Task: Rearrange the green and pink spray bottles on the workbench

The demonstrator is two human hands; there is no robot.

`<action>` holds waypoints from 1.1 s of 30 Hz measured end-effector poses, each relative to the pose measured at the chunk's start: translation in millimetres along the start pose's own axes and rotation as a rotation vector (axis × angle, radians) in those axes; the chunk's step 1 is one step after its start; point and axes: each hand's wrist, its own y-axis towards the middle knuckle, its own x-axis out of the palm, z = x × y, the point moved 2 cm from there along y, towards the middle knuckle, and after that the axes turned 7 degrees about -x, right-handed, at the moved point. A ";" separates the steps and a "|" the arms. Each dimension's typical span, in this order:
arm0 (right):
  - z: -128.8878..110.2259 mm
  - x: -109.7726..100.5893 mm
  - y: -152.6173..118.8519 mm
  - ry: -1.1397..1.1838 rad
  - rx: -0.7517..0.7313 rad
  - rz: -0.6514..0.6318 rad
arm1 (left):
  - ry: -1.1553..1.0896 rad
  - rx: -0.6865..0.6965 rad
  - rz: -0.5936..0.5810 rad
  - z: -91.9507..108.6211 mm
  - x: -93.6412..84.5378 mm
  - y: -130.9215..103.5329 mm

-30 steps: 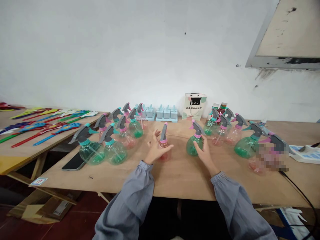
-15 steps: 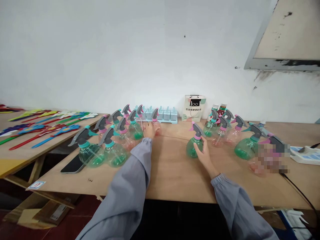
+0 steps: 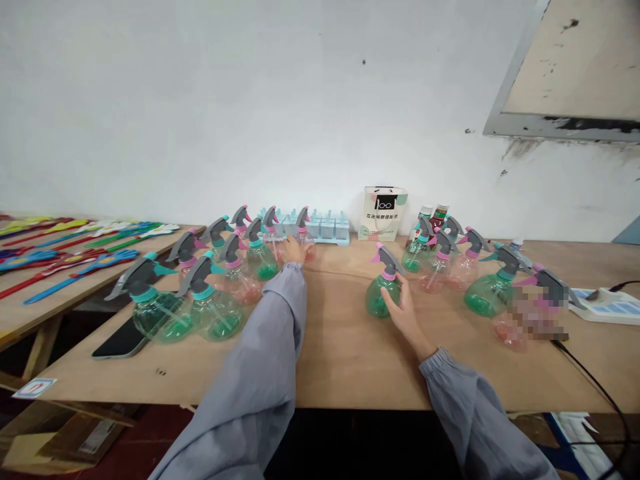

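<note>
My left hand (image 3: 299, 251) is at the back of the table, closed around the lower body of a clear pink spray bottle (image 3: 305, 230) with a grey-and-pink head; part of its grip is hidden. My right hand (image 3: 401, 303) holds a green spray bottle (image 3: 380, 293) with a pink collar and grey head, upright at the table's middle, thumb on its near side. Several more spray bottles, green and pink, stand to the left, the nearest a green spray bottle with a teal collar (image 3: 217, 313). Another group stands at the right, among them a green spray bottle (image 3: 486, 293).
Behind the bottles are a light-blue popsicle mould (image 3: 335, 230), a paper bag (image 3: 383, 217) and dark-red bottles (image 3: 438, 217). A phone (image 3: 120, 339) lies at the left. A power strip (image 3: 610, 307) with a black cable sits right. Colourful flower-ended strips (image 3: 83, 275) cover another table.
My left hand and the pink spray bottle have shifted slightly farther back. My right hand keeps its hold on the green bottle. The view has turned a little to the right.
</note>
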 end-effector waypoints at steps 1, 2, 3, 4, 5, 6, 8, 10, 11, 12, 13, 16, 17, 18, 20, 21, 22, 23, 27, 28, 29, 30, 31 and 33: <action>-0.3 0.3 0.0 -0.004 -0.002 0.000 | -0.021 -0.004 0.007 -0.8 -0.8 -1.3; -0.5 0.6 0.0 -0.010 -0.006 0.002 | -0.042 -0.009 0.013 -1.2 -1.7 -2.2; -0.6 0.8 -0.1 -0.014 -0.011 0.005 | -0.063 -0.017 0.017 -1.1 -2.6 -2.7; -0.5 1.0 -0.1 -0.018 -0.014 0.006 | -0.084 -0.025 0.018 -0.5 -3.7 -2.9; -0.4 1.1 -0.2 -0.020 -0.015 0.005 | -0.106 -0.029 0.017 0.7 -5.1 -2.9; -0.4 1.1 -0.2 -0.020 -0.014 0.003 | -0.128 -0.026 0.014 2.5 -6.8 -3.2; -1.4 0.7 -0.1 -0.018 -0.005 0.000 | -0.173 -0.004 0.007 7.8 -11.4 -6.0; -4.5 0.2 0.2 -0.028 -0.004 -0.002 | -0.222 0.052 -0.007 14.4 -17.3 -15.3; -6.9 0.3 0.3 -0.042 -0.010 -0.002 | -0.247 0.089 -0.021 17.9 -20.2 -23.8; -9.7 1.0 0.2 -0.061 -0.020 -0.004 | -0.268 0.131 -0.041 21.2 -22.8 -35.2; -12.6 2.4 -0.3 -0.080 -0.030 -0.008 | -0.295 0.185 -0.085 24.5 -24.7 -49.6; -20.5 12.6 -4.6 -0.116 -0.035 -0.015 | -0.404 0.403 -0.376 35.0 -25.7 -107.5; -22.9 17.9 -7.1 -0.118 -0.039 -0.024 | -0.445 0.476 -0.479 38.6 -25.2 -128.3; -25.7 23.8 -9.8 -0.119 -0.057 -0.039 | -0.464 0.515 -0.531 41.9 -24.7 -147.0; -32.3 34.7 -15.2 -0.121 -0.120 -0.086 | -0.542 0.520 -0.554 47.8 -23.3 -174.3; -36.2 38.4 -17.1 -0.121 -0.157 -0.121 | -0.584 0.478 -0.526 49.9 -22.4 -181.7; -40.3 39.9 -17.8 -0.127 -0.199 -0.163 | -0.622 0.421 -0.491 51.1 -21.4 -185.4; -44.3 38.7 -17.1 -0.140 -0.243 -0.208 | -0.653 0.359 -0.459 51.2 -20.8 -185.9; -49.9 0.0 6.5 -0.286 -0.326 -0.122 | -0.748 0.237 -0.468 42.9 -25.6 -172.3; -46.4 -16.7 16.7 -0.327 -0.282 0.015 | -0.781 0.239 -0.498 39.3 -29.2 -168.1; -40.5 -34.2 27.2 -0.363 -0.215 0.175 | -0.815 0.241 -0.526 35.5 -33.5 -164.2; -32.7 -50.4 37.4 -0.397 -0.164 0.312 | -0.846 0.234 -0.549 31.5 -37.9 -160.7; -23.4 -64.3 46.8 -0.440 -0.127 0.415 | -0.878 0.211 -0.567 27.8 -42.1 -157.6; 0.0 -83.2 63.1 -0.531 -0.050 0.456 | -0.949 0.110 -0.586 21.6 -48.3 -153.0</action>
